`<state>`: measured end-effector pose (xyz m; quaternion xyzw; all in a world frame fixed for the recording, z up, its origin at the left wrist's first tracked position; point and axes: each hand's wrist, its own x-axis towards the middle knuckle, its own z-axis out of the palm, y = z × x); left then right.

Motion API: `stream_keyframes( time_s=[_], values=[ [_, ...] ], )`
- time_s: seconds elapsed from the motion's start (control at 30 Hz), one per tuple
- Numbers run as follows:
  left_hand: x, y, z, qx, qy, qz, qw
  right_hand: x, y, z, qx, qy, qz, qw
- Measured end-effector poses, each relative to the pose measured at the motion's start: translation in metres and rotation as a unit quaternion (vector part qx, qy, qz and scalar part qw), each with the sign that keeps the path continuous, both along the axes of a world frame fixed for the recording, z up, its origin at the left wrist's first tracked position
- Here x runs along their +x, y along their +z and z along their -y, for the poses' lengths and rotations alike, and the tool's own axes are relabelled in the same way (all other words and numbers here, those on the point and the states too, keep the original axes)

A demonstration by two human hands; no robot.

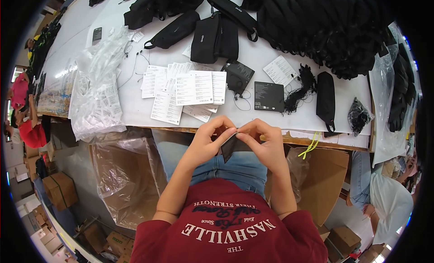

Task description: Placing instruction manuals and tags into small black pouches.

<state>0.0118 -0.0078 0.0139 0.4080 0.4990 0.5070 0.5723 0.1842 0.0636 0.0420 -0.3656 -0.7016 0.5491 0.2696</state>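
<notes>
In front of my lap, at the table's near edge, my left hand [211, 137] and my right hand [263, 140] meet with thumbs and forefingers pinched together. Between them hangs a dark flat card [228, 150], tilted, its upper edge at my fingertips. It resembles the black hang tags on the table; any string at the fingertips is too small to make out. Just beyond my hands lie a black square tag [269, 96], another black tag [239, 72] with cords, and an overlapping spread of white printed cards [194, 88].
Black zip pouches [205, 39] and a large heap of black pouches [316, 30] cover the far side. A single black pouch [325, 98], a bundle of black cords [302, 89] and a bagged bundle [360, 116] lie right. Left is a clear plastic bag [97, 86]. Lined cartons [126, 172] stand below.
</notes>
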Motion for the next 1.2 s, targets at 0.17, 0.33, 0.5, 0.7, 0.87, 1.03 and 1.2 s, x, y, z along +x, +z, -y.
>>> stream_keyframes(
  time_s=[0.17,0.33,0.5,0.7,0.87,1.03,1.2],
  values=[
    [0.005,0.01,-0.004,0.103,0.052,-0.097,0.989,0.003,-0.004,-0.001,-0.153,0.016,-0.078,0.985],
    [-0.002,0.013,-0.024,0.133,0.096,-0.137,0.977,0.002,-0.008,-0.003,-0.23,0.055,-0.101,0.966],
    [-0.093,-0.015,-0.112,0.222,0.296,-0.365,0.854,0.016,-0.013,-0.004,-0.209,0.018,-0.096,0.973],
    [-0.265,-0.081,-0.138,-0.088,0.382,-0.601,0.696,0.016,-0.012,0.004,-0.244,0.007,-0.124,0.962],
    [-0.266,-0.043,-0.127,-0.048,0.262,-0.617,0.74,0.02,-0.014,0.006,-0.255,-0.008,-0.14,0.957],
    [-0.175,0.005,-0.117,0.08,0.185,-0.362,0.91,0.013,-0.016,0.0,-0.237,-0.008,-0.123,0.964],
    [-0.134,0.014,-0.104,0.029,0.158,-0.135,0.978,-0.008,-0.006,-0.006,-0.224,0.007,-0.103,0.969]
  ],
)
